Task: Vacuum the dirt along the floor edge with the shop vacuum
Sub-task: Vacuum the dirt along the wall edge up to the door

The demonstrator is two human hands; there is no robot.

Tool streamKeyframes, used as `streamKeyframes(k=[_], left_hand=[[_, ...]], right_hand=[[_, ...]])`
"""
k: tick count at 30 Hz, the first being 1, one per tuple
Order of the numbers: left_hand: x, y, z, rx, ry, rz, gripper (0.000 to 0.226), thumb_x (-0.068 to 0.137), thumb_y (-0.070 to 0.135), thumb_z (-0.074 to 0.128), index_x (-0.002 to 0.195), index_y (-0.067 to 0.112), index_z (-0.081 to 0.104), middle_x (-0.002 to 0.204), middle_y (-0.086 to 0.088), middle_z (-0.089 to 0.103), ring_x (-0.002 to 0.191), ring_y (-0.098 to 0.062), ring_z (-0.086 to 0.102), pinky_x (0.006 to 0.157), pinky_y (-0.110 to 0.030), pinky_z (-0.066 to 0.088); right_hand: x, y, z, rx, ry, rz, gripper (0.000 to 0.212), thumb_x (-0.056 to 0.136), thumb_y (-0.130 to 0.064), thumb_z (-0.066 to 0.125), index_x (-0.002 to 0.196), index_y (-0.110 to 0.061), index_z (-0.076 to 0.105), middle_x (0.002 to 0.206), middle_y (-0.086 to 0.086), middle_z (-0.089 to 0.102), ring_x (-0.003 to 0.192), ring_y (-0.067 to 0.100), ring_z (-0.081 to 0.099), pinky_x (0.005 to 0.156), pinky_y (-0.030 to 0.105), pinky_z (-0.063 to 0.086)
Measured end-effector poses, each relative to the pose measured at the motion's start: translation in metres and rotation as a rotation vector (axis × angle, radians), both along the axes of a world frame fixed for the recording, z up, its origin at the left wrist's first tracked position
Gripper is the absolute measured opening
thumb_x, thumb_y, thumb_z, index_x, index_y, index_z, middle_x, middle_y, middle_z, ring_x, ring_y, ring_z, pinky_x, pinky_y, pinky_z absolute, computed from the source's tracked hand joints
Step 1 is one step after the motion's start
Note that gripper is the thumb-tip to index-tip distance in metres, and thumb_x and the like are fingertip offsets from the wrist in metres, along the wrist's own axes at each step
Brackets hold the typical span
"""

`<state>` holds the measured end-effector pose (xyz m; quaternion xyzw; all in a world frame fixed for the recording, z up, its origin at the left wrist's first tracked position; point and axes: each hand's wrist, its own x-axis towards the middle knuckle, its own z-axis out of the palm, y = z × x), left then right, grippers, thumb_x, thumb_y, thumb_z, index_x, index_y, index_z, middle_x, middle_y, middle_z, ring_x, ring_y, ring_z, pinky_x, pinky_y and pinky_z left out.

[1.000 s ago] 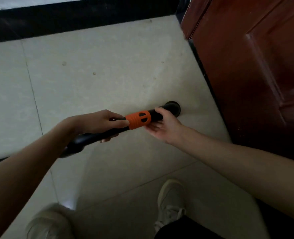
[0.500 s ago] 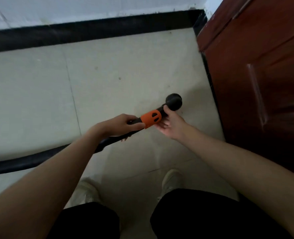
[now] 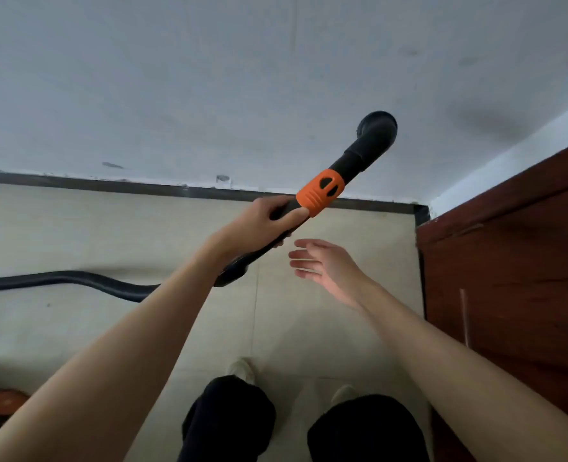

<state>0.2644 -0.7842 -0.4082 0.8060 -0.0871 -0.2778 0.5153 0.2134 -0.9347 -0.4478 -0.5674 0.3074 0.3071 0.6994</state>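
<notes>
My left hand (image 3: 266, 225) grips the black vacuum wand (image 3: 359, 155) just below its orange collar (image 3: 320, 192). The wand points up and to the right, its bent nozzle end (image 3: 377, 126) raised in front of the white wall. Apart from the wand, my right hand (image 3: 322, 263) hovers lower right of it with fingers straight, holding nothing. The black hose (image 3: 86, 281) trails left across the tiled floor. A dark baseboard (image 3: 142, 188) marks the floor edge along the wall, with small specks of dirt above it.
A reddish-brown wooden door (image 3: 515, 278) stands at the right, meeting the baseboard in the corner (image 3: 420, 213). Part of the vacuum body with an orange piece (image 3: 2, 401) shows at the bottom left. My legs and pale shoes (image 3: 242, 370) stand on the beige tiles below.
The view has tilted up to show the wall. My left hand has lifted the wand so its nozzle points upward. My right hand has let go of the wand and dropped away, open.
</notes>
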Motion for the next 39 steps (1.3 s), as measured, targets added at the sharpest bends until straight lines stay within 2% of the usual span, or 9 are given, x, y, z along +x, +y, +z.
streamKeyframes(k=[4,7,10,16,21,27,30,36,39], left_hand=[[0.009,0.044,0.104,-0.082,-0.088,0.17,0.024,0.096,0.027,0.052,0.076,0.013,0.05,0.068,-0.006,0.054,0.055,-0.015,0.053,0.056,-0.023,0.046],[0.009,0.102,0.189,-0.134,-0.158,0.36,0.022,0.097,0.027,0.05,0.079,0.013,0.051,0.071,-0.007,0.057,0.056,-0.015,0.055,0.057,-0.024,0.048],[0.003,0.164,0.256,-0.185,-0.226,0.564,0.023,0.098,0.027,0.047,0.081,0.012,0.051,0.07,-0.005,0.058,0.056,-0.015,0.057,0.057,-0.024,0.049],[-0.027,0.296,0.344,-0.358,-0.302,0.899,0.027,0.1,0.033,0.044,0.087,0.012,0.053,0.071,-0.006,0.058,0.059,-0.017,0.056,0.061,-0.028,0.049],[-0.07,0.396,0.403,-0.498,-0.392,1.131,0.031,0.1,0.037,0.042,0.1,0.009,0.056,0.072,-0.006,0.059,0.061,-0.018,0.056,0.061,-0.027,0.048],[-0.151,0.487,0.43,-0.473,-0.455,1.447,0.027,0.099,0.034,0.045,0.106,0.009,0.054,0.085,-0.008,0.062,0.077,-0.019,0.06,0.077,-0.033,0.051],[-0.198,0.522,0.425,-0.472,-0.423,1.503,0.02,0.099,0.026,0.045,0.11,0.011,0.053,0.094,-0.008,0.06,0.09,-0.02,0.061,0.086,-0.035,0.052],[-0.258,0.575,0.418,-0.574,-0.428,1.763,0.018,0.098,0.019,0.048,0.108,0.005,0.055,0.092,-0.008,0.059,0.093,-0.023,0.058,0.088,-0.039,0.05],[-0.27,0.601,0.419,-0.562,-0.411,1.926,0.028,0.097,0.018,0.05,0.118,-0.001,0.051,0.094,-0.01,0.058,0.093,-0.025,0.059,0.081,-0.038,0.054]], right_hand=[[0.013,0.062,0.084,-0.025,-0.139,0.32,0.036,0.095,0.005,0.043,0.123,-0.012,0.056,0.107,0.005,0.063,0.098,0.019,0.06,0.094,0.034,0.048],[0.023,0.128,0.164,-0.009,-0.27,0.533,0.037,0.091,-0.001,0.058,0.122,-0.021,0.056,0.116,-0.003,0.063,0.101,0.01,0.062,0.1,0.031,0.046],[0.032,0.192,0.234,0.004,-0.428,0.682,0.032,0.087,-0.004,0.067,0.11,-0.026,0.059,0.105,-0.011,0.065,0.091,0.002,0.065,0.092,0.019,0.05],[0.027,0.31,0.316,-0.016,-0.64,0.925,0.037,0.084,-0.007,0.073,0.113,-0.025,0.059,0.115,-0.004,0.066,0.109,0.011,0.062,0.098,0.024,0.047],[0.008,0.411,0.353,0.012,-0.772,1.022,0.036,0.08,-0.014,0.077,0.101,-0.031,0.054,0.102,-0.016,0.062,0.094,-0.004,0.059,0.076,0.007,0.046],[-0.022,0.508,0.379,-0.056,-1.053,1.205,0.041,0.076,-0.029,0.08,0.109,-0.027,0.056,0.103,-0.009,0.064,0.094,0.008,0.059,0.087,0.025,0.05],[-0.031,0.551,0.392,-0.019,-1.173,1.39,0.04,0.078,-0.031,0.079,0.111,-0.023,0.057,0.097,-0.007,0.063,0.091,0.013,0.058,0.082,0.027,0.05],[-0.057,0.641,0.394,0.125,-1.118,1.7,0.033,0.081,-0.033,0.074,0.105,-0.019,0.056,0.091,-0.004,0.06,0.082,0.008,0.057,0.071,0.023,0.047],[-0.07,0.683,0.386,0.224,-1.037,1.772,0.03,0.082,-0.036,0.073,0.103,-0.023,0.056,0.095,0.0,0.064,0.089,0.016,0.063,0.076,0.029,0.052]])
